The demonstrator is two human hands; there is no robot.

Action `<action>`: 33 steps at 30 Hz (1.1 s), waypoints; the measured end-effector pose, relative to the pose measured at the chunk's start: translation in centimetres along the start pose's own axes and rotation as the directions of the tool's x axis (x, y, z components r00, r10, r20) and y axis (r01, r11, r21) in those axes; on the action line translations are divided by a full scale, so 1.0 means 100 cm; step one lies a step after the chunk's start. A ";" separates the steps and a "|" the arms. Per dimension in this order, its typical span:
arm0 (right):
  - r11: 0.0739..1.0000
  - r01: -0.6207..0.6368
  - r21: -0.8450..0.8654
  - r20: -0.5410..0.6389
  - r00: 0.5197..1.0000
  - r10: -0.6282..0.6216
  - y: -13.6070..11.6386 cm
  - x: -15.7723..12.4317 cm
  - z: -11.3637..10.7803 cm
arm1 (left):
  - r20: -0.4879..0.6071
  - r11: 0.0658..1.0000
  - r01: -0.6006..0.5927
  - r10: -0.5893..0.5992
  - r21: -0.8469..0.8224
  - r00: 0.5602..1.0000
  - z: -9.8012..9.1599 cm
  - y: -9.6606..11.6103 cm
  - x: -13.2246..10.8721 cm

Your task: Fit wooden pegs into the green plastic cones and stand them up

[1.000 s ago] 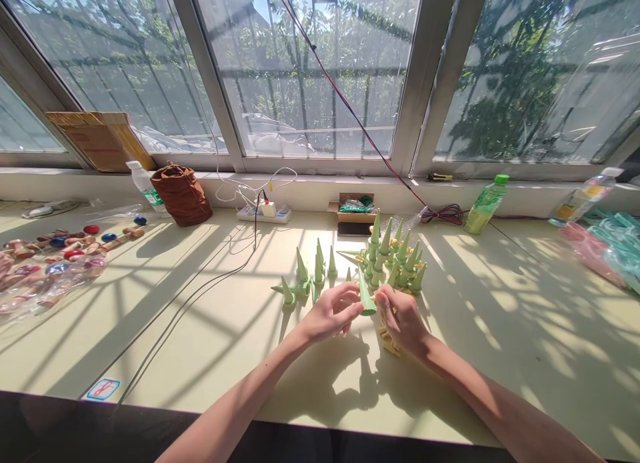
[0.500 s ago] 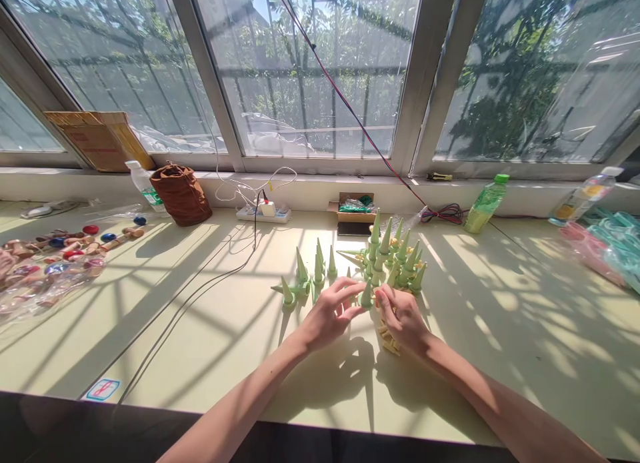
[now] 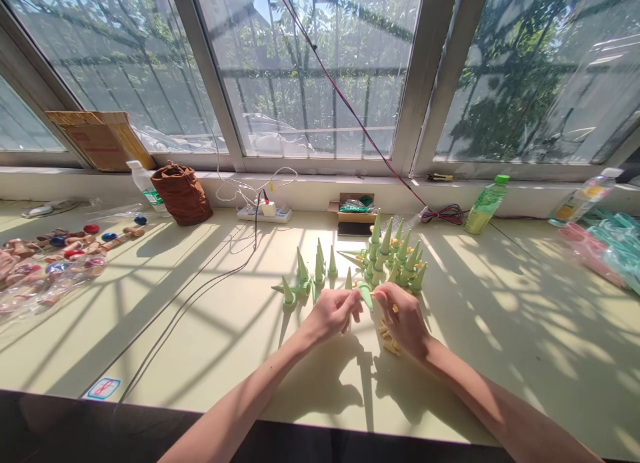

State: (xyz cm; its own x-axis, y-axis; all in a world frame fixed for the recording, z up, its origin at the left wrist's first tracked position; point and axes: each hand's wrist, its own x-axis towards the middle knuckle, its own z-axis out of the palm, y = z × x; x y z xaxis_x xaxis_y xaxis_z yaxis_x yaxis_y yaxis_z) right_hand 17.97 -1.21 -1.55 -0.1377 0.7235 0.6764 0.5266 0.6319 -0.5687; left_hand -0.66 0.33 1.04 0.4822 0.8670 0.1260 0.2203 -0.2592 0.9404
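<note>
My left hand (image 3: 333, 313) and my right hand (image 3: 404, 318) meet over the table (image 3: 225, 329), both pinching one light green cone (image 3: 367, 293) that lies tilted between their fingertips. Under my right hand sits a small heap of pale yellow wooden pieces (image 3: 389, 339). Just beyond my hands stands a tight cluster of upright green cones (image 3: 395, 256). To its left, several more green cones (image 3: 310, 273) stand or lie apart.
A black cable (image 3: 200, 286) runs across the table to a power strip (image 3: 263, 213). A brown bag (image 3: 181, 194) sits at the back left, colourful wooden toys (image 3: 47, 259) at far left. A green bottle (image 3: 485, 203), a small cardboard box (image 3: 356, 208) and pink and teal packets (image 3: 607, 249) lie towards the right.
The green cone went from pointing up and away to lying tilted and low between my fingertips. My left fingers curled in closer on it. Both hands stayed in place.
</note>
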 end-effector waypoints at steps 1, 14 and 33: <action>1.000 0.008 0.009 0.021 1.000 -0.008 0.000 0.000 0.000 | 0.032 0.999 0.021 -0.020 -0.035 0.999 0.001 0.000 0.000; 1.000 0.006 0.009 0.052 0.999 -0.006 0.005 -0.002 0.002 | 0.101 0.997 0.024 -0.017 -0.072 0.995 -0.003 -0.007 0.000; 0.995 -0.059 0.078 0.065 0.996 0.054 0.002 -0.003 0.005 | -0.094 0.939 -0.208 0.241 0.276 0.966 -0.001 -0.011 0.001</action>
State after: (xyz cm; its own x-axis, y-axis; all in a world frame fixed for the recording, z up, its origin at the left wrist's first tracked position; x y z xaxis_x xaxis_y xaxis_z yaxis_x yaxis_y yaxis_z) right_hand 17.74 -1.14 -2.08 -0.1633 0.7734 0.6126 0.4667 0.6076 -0.6427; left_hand -0.90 0.69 0.07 0.4391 0.8149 0.3782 0.3404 -0.5405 0.7694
